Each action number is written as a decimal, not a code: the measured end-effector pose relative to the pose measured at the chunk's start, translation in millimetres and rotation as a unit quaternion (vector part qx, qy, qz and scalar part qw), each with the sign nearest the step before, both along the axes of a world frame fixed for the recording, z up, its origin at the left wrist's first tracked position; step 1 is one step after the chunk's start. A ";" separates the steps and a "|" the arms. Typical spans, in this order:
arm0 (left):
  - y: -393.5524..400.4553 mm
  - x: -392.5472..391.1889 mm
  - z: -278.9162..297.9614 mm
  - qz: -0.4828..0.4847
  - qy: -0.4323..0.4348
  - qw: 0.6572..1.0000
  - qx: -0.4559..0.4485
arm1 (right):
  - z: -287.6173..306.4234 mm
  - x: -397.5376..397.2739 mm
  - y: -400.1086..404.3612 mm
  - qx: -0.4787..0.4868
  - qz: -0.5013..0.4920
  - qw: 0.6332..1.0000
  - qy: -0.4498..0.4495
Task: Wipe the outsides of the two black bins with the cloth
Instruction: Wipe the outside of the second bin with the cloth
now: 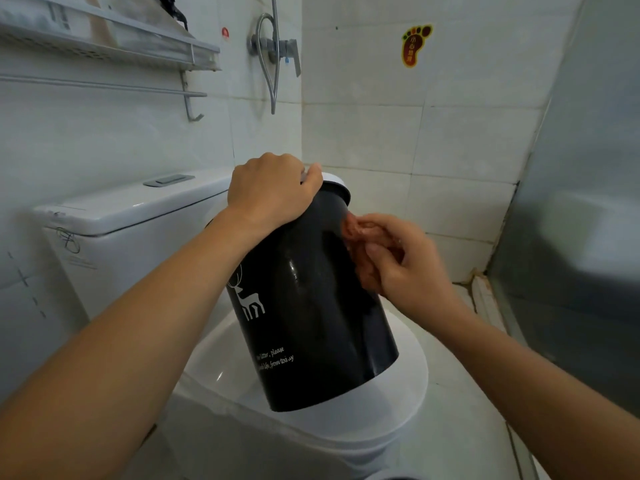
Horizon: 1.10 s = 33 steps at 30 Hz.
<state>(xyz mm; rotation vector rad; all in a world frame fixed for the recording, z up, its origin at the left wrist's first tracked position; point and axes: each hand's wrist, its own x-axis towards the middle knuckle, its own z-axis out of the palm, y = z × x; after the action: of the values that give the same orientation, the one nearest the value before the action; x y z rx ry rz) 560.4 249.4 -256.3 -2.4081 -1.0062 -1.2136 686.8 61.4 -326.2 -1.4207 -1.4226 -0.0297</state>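
One black bin with a white rim, a white deer drawing and white lettering stands tilted on the closed toilet lid. My left hand grips its white top rim, fingers curled over the edge. My right hand holds a bunched pink cloth and presses it against the bin's upper right side. A second bin is not in view.
The white toilet cistern stands behind the bin at left. A wall shelf and towel rail hang at upper left, a shower valve with hose above the bin. A glass partition closes the right side.
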 end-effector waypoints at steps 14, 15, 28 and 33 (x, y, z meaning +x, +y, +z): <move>18.4 -12.8 -3.2 -0.015 -0.036 0.999 -0.036 | -63.0 26.4 -63.2 -0.060 -0.038 0.986 0.152; 18.7 -13.5 -3.3 -0.020 -0.038 0.998 -0.039 | -59.4 30.3 -56.2 -0.056 -0.046 0.984 0.164; 26.6 -24.0 -7.9 -0.045 -0.087 0.992 -0.075 | -78.6 16.4 -82.3 -0.192 0.115 0.974 0.034; 29.9 -32.8 -6.0 -0.094 -0.073 0.987 -0.112 | -73.4 28.6 -90.5 -0.185 0.074 0.970 0.137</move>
<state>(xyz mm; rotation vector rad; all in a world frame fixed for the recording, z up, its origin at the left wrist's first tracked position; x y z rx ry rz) 527.7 279.3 -262.4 -2.6713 -1.0251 -1.4271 715.4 -29.1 -399.6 -1.5416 -1.3412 0.5347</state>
